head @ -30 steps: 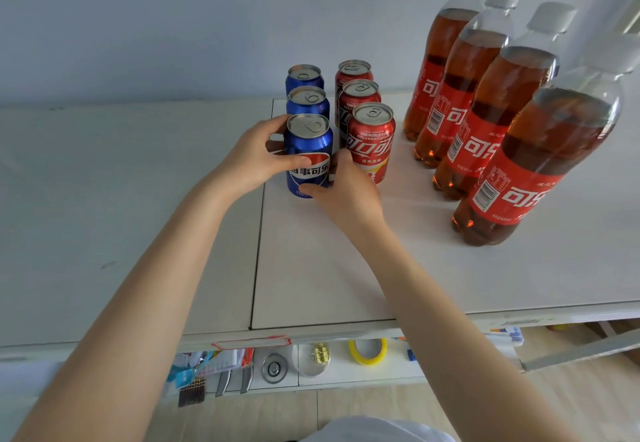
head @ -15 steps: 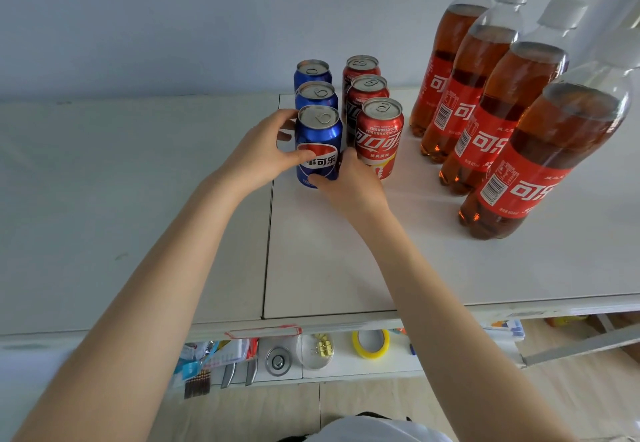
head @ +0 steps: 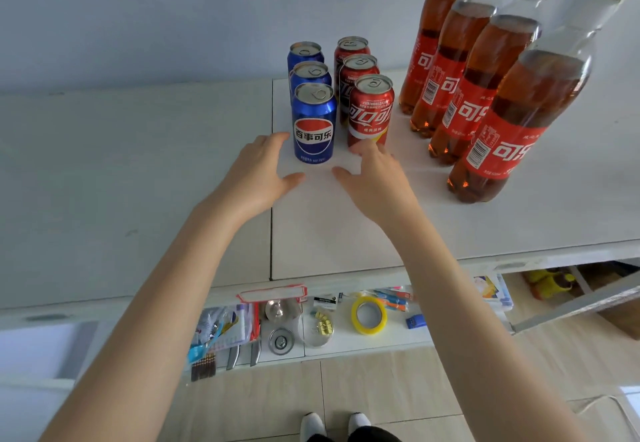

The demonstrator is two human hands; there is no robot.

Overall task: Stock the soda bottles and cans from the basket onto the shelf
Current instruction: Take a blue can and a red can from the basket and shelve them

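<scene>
Blue can [head: 313,126] stands free on the shelf [head: 346,233], L hand [head: 256,174] & R hand [head: 374,181] both spread loose w/ nothing held, just in front of it.

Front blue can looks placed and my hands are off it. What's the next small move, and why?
Probably draw both hands back and look for the basket, which is out of view. The front blue can stands upright on the shelf, in line with the blue cans behind it, and the left hand and right hand are open, holding nothing.
</scene>
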